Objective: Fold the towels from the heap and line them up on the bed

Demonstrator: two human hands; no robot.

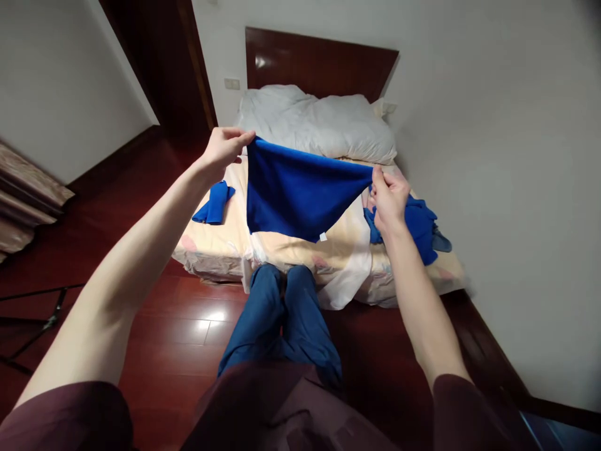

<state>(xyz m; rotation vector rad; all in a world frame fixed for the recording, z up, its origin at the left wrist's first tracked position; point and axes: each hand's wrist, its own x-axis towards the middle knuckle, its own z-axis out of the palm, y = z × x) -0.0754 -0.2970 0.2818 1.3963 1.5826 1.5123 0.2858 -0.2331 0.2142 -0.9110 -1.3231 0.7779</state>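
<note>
A blue cloth point(300, 188) hangs stretched in the air above the bed, with a small white tag on its lower edge. My left hand point(229, 149) pinches its upper left corner, and my right hand point(389, 195) grips the upper right corner, a little lower. On the bed at the left lies a folded blue cloth point(216, 203). Beyond my right wrist is a loose pile of blue cloths point(420, 225), partly hidden by that hand and forearm.
The bed point(211, 241) has a patterned cover, a white sheet hanging over its front edge and pale bedding point(314, 122) by the dark headboard point(319, 59). A black stand point(54, 319) is at the lower left, near a curtain point(28, 194). My knees are close to the bed.
</note>
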